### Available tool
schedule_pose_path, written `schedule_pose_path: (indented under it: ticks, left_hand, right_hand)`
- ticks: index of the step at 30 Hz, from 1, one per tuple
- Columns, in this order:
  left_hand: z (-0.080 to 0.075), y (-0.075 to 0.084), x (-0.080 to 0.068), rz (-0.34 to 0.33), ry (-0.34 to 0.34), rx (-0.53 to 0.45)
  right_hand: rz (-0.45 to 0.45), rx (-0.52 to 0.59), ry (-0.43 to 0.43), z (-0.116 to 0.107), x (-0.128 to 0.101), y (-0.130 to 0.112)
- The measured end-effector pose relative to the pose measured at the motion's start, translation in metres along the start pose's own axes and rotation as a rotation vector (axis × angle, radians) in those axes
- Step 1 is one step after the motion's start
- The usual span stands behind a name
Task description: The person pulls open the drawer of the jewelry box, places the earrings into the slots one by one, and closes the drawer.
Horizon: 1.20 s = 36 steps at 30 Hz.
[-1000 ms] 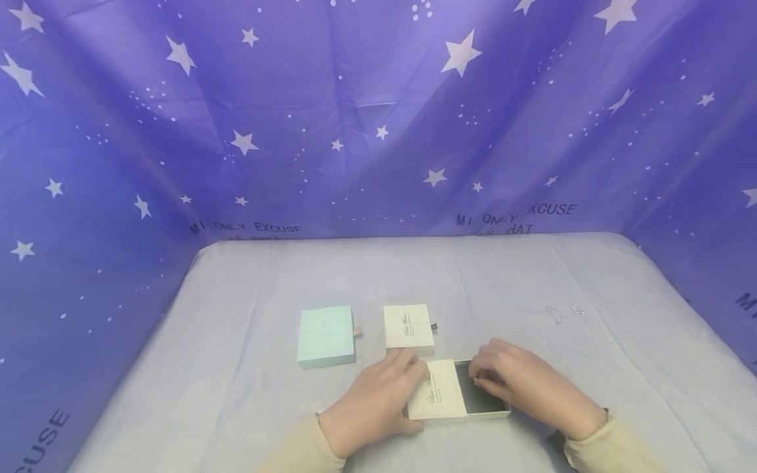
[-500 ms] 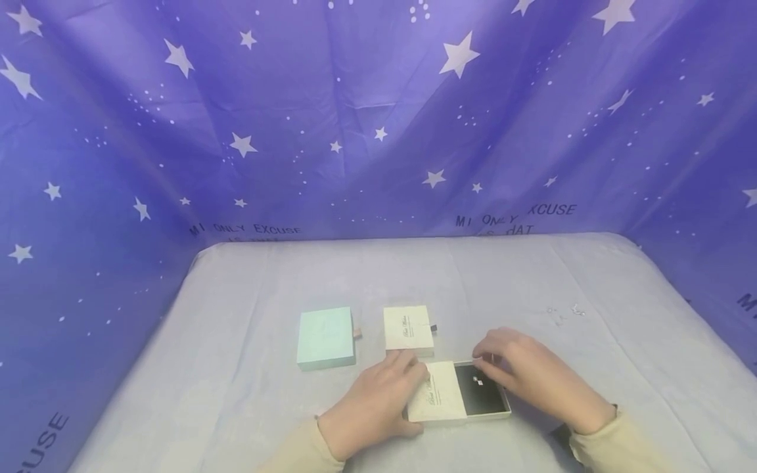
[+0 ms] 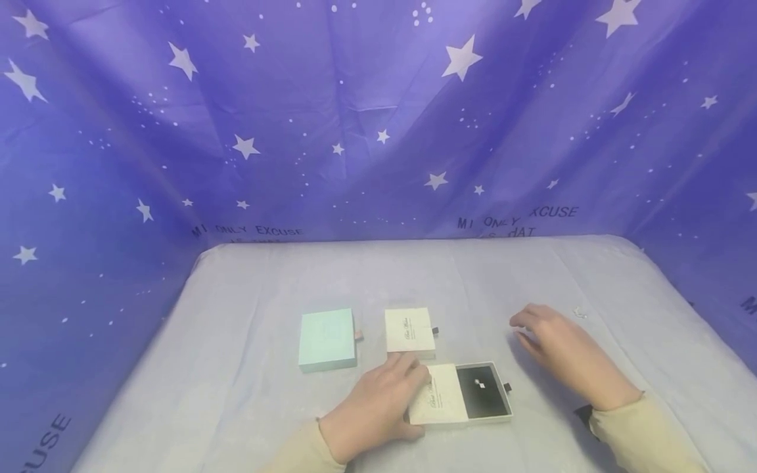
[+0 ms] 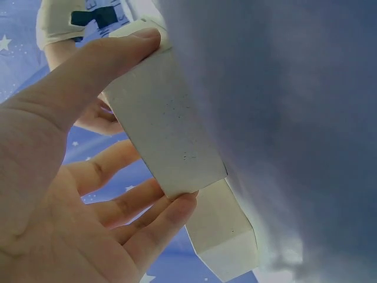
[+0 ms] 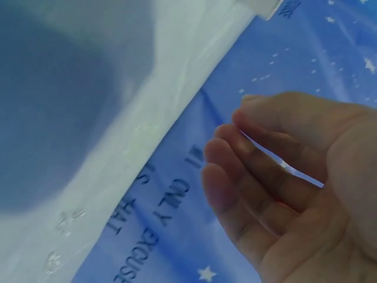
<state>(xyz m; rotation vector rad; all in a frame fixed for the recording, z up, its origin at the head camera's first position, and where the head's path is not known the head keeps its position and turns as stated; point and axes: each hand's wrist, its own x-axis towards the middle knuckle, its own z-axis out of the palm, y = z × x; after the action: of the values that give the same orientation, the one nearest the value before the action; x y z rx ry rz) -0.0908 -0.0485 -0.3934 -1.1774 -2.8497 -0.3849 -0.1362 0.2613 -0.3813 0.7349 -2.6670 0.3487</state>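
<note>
My left hand [image 3: 378,404] grips the sleeve of a cream drawer box [image 3: 434,402] near the table's front; in the left wrist view its thumb and fingers clamp the box's [image 4: 165,135] sides. The drawer is slid out to the right and shows a dark insert [image 3: 483,394] with a small shiny piece [image 3: 479,383] on it. Off to the right of the box, my right hand [image 3: 552,341] hovers over the cloth with relaxed fingers [image 5: 235,171] and holds nothing. A tiny shiny item [image 3: 578,313] lies just beyond it.
A second cream box [image 3: 409,330] and a mint box [image 3: 327,339] lie shut behind the open one. The table wears a pale grey cloth [image 3: 266,282]. A purple star-printed curtain [image 3: 378,118] closes in the back and both sides.
My right hand has lifted out of the drawer and moved up and to the right, uncovering the dark insert and the shiny piece. The left hand and box have stayed in place.
</note>
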Motion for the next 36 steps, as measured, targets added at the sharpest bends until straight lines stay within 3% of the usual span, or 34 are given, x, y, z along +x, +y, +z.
schedule_pose_path:
  ticks: [10,19,25,36]
  left_hand:
    - [0.002,0.0,-0.001,0.008,0.0,0.0]
    - [0.002,0.0,-0.001,0.006,-0.004,0.003]
    - [0.0,0.0,-0.002,0.006,-0.007,-0.001]
    - [0.0,-0.001,-0.003,0.016,0.005,0.009]
  right_hand:
    - [0.045,-0.041,0.001,0.006,-0.006,0.035]
    - [0.164,-0.075,-0.053,0.006,-0.011,0.053]
    - [0.155,-0.069,-0.033,0.006,-0.012,0.064]
    - [0.182,-0.026,-0.153,0.009,-0.012,0.074]
